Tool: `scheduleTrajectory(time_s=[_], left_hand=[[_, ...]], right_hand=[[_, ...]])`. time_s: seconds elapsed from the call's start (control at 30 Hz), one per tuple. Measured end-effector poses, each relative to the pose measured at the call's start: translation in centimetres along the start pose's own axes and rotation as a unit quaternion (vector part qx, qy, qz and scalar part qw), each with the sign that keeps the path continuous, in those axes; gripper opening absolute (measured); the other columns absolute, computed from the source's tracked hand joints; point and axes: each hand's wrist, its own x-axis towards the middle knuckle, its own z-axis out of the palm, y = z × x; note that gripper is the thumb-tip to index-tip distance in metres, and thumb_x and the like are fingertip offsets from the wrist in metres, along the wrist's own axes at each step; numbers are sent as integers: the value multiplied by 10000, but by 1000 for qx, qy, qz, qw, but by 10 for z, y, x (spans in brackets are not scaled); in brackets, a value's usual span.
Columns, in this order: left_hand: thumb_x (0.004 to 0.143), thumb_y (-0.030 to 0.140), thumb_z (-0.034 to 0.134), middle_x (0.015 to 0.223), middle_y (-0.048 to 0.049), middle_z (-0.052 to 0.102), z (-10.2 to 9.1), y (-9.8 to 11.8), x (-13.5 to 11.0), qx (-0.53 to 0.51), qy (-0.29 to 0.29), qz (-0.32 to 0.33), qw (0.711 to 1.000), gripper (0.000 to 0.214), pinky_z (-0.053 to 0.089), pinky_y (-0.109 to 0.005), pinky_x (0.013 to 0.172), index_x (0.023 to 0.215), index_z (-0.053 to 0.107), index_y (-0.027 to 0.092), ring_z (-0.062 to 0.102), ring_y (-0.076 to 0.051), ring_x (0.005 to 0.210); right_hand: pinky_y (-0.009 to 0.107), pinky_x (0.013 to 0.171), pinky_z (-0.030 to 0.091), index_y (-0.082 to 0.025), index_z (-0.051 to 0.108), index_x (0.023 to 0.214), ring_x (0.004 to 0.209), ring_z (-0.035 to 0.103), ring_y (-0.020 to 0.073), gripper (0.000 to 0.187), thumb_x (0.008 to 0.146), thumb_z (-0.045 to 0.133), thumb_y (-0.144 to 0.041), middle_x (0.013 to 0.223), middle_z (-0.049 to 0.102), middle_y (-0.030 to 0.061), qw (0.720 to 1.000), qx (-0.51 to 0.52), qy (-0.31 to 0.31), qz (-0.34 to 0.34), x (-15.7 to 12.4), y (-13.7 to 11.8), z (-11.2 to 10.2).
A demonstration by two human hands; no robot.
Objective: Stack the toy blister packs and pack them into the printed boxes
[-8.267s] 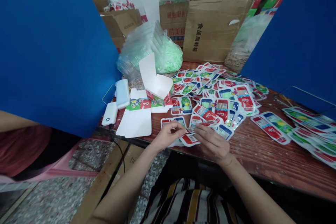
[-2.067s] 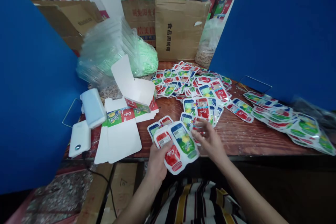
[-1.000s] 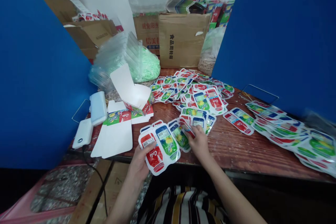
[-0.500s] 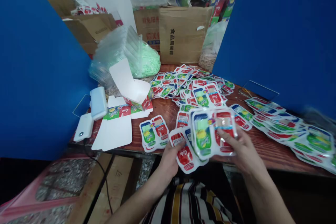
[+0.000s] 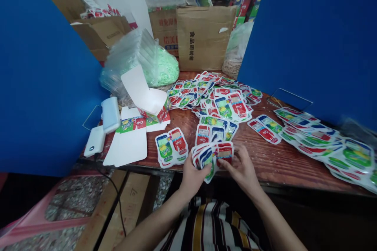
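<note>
1. Held packets [image 5: 207,156], dial centre: left hand [image 5: 193,176] clamped on them, right hand [image 5: 244,169] pinching their right edge.
2. Ten o'clock: small stack [image 5: 165,150], seemingly gathered.
3. Twelve o'clock: loose heap [image 5: 203,91], ungathered by my reckoning.
4. Three o'clock: overlapping row [image 5: 312,136]; its status I can't judge.

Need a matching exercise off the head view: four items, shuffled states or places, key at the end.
Column one
1. Left hand
2. White device
3. Open carton
4. Large cardboard box

Column two
A. Brown, standing toward the back of the table
B. Flap raised, white inside showing
C. Gripping overlapping packets
D. Dark cable running down from it

Pairs: 1-C, 2-D, 3-B, 4-A
</note>
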Motion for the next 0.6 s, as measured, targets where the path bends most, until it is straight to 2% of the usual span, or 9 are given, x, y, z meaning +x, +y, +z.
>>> scheduleTrajectory(time_s=[0.07,0.13,0.17,0.23,0.3,0.43,0.6], left_hand=[[691,146,708,1033,-63,705,-6,5,0,72,-49,49,995,387,493,-313,902,1071,641,176,656,-208,942],[680,109,686,1038,-62,702,-13,9,0,112,-100,75,986,392,494,-300,892,1064,666,185,654,-210,944],[670,99,684,1031,-62,703,-16,11,1,119,-115,77,983,398,496,-296,880,1058,676,188,654,-212,936],[654,95,691,1012,-61,706,-20,13,3,116,-121,68,984,404,500,-289,859,1047,684,190,655,-212,915],[650,103,702,1006,-60,704,-22,14,4,110,-112,56,986,408,500,-283,845,1047,677,190,655,-206,900],[646,99,709,1033,-56,691,-24,16,4,103,-107,49,988,433,486,-276,863,1065,655,197,646,-197,928],[640,84,706,1037,-54,681,-24,16,2,120,-105,63,985,453,481,-281,872,1074,653,205,637,-202,950]], right_hand=[[447,1007,449,-274,427,1298,1225,493,261,672,722,768,-328,1358,466,108,997,78,-13,-5,4,-2,-1],[442,995,468,-322,270,1416,1272,464,256,888,699,792,-301,1441,395,111,986,152,-70,18,7,-1,-1],[436,976,485,-330,230,1441,1257,483,255,939,695,797,-292,1436,405,115,978,178,-103,34,8,-1,-1],[412,921,521,-319,244,1449,1146,573,241,929,701,794,-282,1354,489,114,963,208,-157,65,9,1,-1],[388,874,543,-301,313,1422,1020,633,213,852,712,784,-281,1266,547,96,956,219,-178,84,9,3,-1],[368,882,535,-272,409,1363,1010,624,200,743,718,778,-292,1228,563,81,964,194,-166,70,7,6,0],[373,916,513,-253,406,1366,1039,609,202,729,734,767,-301,1237,562,90,971,165,-167,43,5,8,0]])
